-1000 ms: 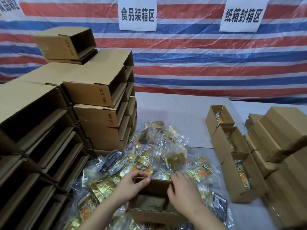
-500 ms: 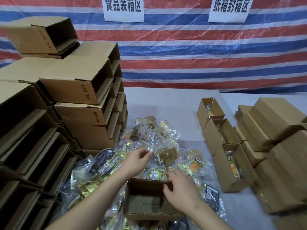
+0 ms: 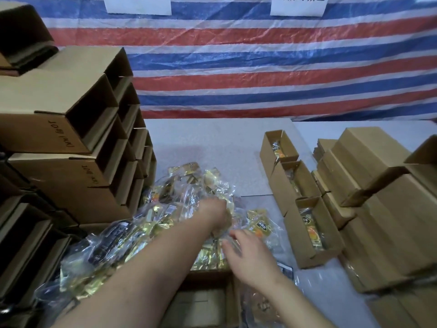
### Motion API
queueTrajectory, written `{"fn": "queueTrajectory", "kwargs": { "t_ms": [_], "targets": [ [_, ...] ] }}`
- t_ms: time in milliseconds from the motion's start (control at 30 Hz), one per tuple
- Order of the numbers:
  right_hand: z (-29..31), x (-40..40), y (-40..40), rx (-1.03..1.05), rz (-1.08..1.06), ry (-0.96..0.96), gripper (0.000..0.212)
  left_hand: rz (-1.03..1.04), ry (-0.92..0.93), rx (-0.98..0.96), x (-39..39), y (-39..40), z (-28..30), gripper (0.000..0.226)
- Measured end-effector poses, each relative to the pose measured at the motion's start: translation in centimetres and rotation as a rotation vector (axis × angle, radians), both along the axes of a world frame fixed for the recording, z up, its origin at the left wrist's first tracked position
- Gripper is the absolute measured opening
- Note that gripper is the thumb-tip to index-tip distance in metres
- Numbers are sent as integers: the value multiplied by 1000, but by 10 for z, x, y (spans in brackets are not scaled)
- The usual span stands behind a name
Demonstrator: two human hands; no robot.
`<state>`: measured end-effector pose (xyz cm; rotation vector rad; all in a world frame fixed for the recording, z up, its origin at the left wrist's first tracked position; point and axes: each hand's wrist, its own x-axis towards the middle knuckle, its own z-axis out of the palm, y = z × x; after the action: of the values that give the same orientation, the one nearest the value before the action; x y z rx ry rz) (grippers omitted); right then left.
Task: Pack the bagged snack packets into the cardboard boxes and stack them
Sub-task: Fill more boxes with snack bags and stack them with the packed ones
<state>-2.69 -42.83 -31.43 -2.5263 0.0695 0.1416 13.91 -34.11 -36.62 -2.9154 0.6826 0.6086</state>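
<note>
A heap of clear bagged snack packets (image 3: 151,233), gold and yellow inside, lies on the table in front of me. My left hand (image 3: 216,215) reaches forward into the top of the heap; its fingers point down among the bags and are hidden. My right hand (image 3: 248,254) hovers just right of it over the bags, fingers stretched out and blurred, holding nothing. An open cardboard box (image 3: 203,301) sits at the near edge under my forearms, and its inside is dark.
Stacks of open boxes lying on their sides (image 3: 71,114) wall off the left. Three open boxes with packets inside (image 3: 314,233) stand in a row at the right, with piled cardboard boxes (image 3: 390,221) beyond them. Behind the grey table (image 3: 212,143) hangs a striped tarp.
Both hands have left the near box's rim. My left hand went forward into the heap and my right hand followed toward the bags. The view tipped downward.
</note>
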Motion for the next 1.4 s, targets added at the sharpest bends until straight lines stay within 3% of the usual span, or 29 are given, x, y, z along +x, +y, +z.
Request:
{"fn": "queueTrajectory", "kwargs": {
  "t_ms": [133, 233, 333, 433, 567, 667, 733, 833, 933, 1167, 1233, 1300, 1400],
  "targets": [
    [-6, 32, -11, 21, -48, 103, 66, 81, 35, 129, 6, -7, -33, 64],
    [-12, 47, -19, 37, -91, 146, 59, 77, -52, 223, 8, -9, -50, 72],
    [-19, 58, -29, 91, -157, 130, 41, 2, -43, 203, 7, -17, -58, 77],
    [-23, 63, -37, 136, -218, 127, 27, 55, -24, 161, 3, -19, -58, 67],
    [-22, 63, -43, 230, -335, 119, 16, 183, 81, -107, 11, -7, -43, 18],
    [-13, 67, -42, 380, -457, 138, 15, 284, 120, -327, 19, 7, -14, 25],
    [2, 75, -35, 561, -546, 215, 30, 305, 96, -447, 18, 15, 12, 33],
    [29, 91, -20, 994, -612, 415, 51, 282, -43, -665, 5, 28, 51, 21],
    [56, 101, -2, 1169, -560, 502, 66, 307, -114, -849, -14, 36, 92, 24],
    [104, 109, 29, 1387, -441, 158, 47, 267, -164, -1009, -45, 40, 172, 25],
    [119, 106, 29, 1494, -370, 125, 36, 241, -127, -1087, -51, 44, 187, 42],
    [131, 101, 26, 1600, -324, 97, 36, 205, -116, -1096, -55, 51, 198, 77],
    [144, 96, 20, 1754, -315, 14, 37, 113, -217, -1085, -67, 61, 208, 85]
  ]
}}
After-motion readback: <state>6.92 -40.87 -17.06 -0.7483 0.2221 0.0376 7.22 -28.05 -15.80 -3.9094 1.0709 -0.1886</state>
